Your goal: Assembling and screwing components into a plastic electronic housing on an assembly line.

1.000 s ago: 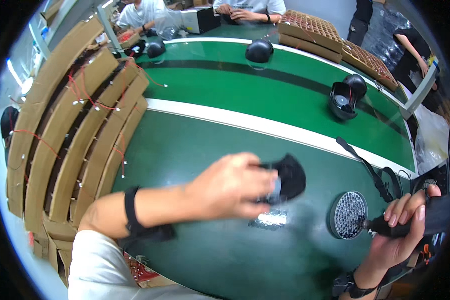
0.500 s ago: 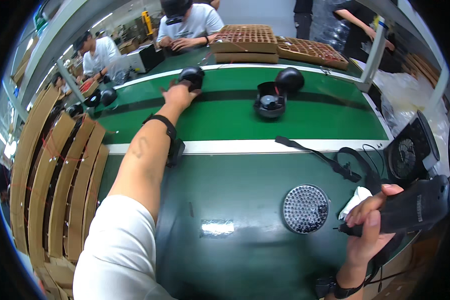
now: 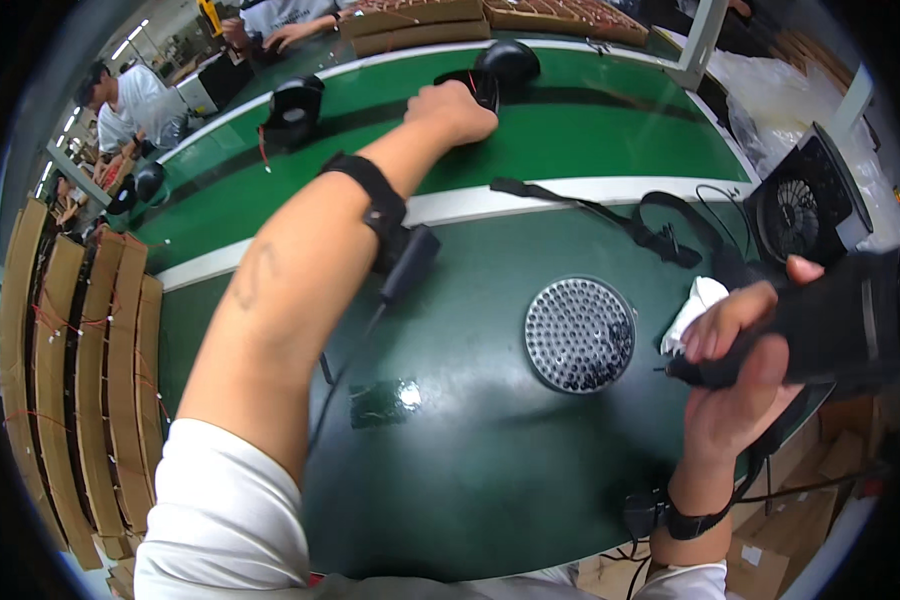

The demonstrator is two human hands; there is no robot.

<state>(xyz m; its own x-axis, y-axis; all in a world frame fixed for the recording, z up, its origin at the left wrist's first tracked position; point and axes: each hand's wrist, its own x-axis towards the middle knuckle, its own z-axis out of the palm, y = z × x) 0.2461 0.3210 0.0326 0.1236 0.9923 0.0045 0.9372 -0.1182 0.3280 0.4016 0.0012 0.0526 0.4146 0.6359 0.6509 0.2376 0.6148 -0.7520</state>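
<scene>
My left hand (image 3: 452, 112) reaches over the green conveyor belt, its fingers closed on an open black round housing (image 3: 488, 92). The hand hides much of that housing. Just behind it stands a black dome-shaped part (image 3: 510, 63). Another black housing (image 3: 292, 112) with a red wire rests on the belt to the left. On the right, my right hand (image 3: 735, 370) grips a black electric screwdriver (image 3: 820, 320), its thin bit pointing left. A round dish (image 3: 580, 335) full of small holes, with dark screws gathered at its lower right, lies on the bench left of the bit.
Cardboard trays (image 3: 80, 380) with red wires stand stacked at the left. A black strap (image 3: 610, 215), crumpled white tissue (image 3: 692, 312) and small black fan (image 3: 805, 200) lie toward the right. Two co-workers sit beyond the belt; divided cardboard trays (image 3: 420, 25) sit at the back.
My left hand has left the black part at the left and moved right onto the open housing. The view has tilted down and shifted; the right hand keeps its grip on the screwdriver.
</scene>
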